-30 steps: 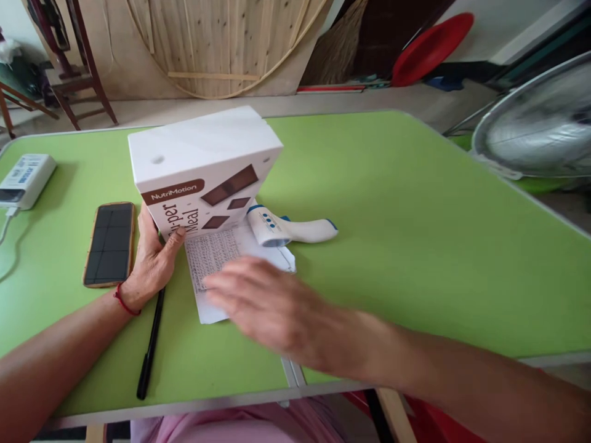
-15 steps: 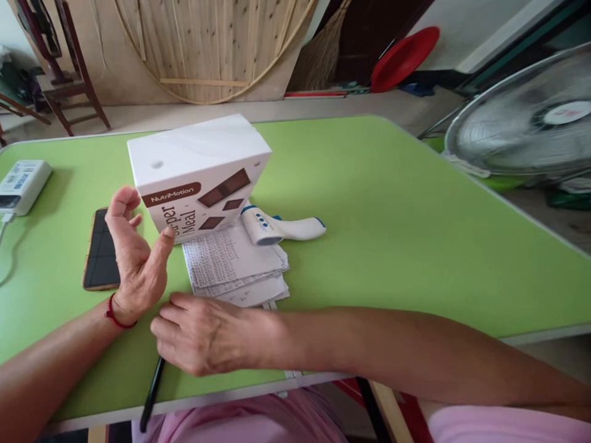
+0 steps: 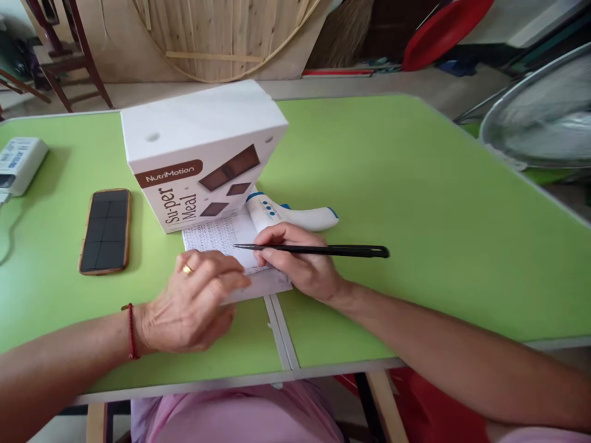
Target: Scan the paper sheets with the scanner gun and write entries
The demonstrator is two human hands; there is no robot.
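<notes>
A person's two bare hands work at a green table [image 3: 438, 246]. The right hand [image 3: 308, 264] has its thumb and fingers closed around a black pen [image 3: 341, 250], which points left, its tip above handwritten sheets [image 3: 210, 235]; whether the tip touches them cannot be told. The left hand [image 3: 196, 301], fingers curled, is at the near left of the sheets; whether it grips anything is unclear. A white NutriMotion box [image 3: 203, 123] stands at their far side, with a white-and-blue handheld device [image 3: 309, 218] beside it. A phone [image 3: 106, 231] lies left of the box.
</notes>
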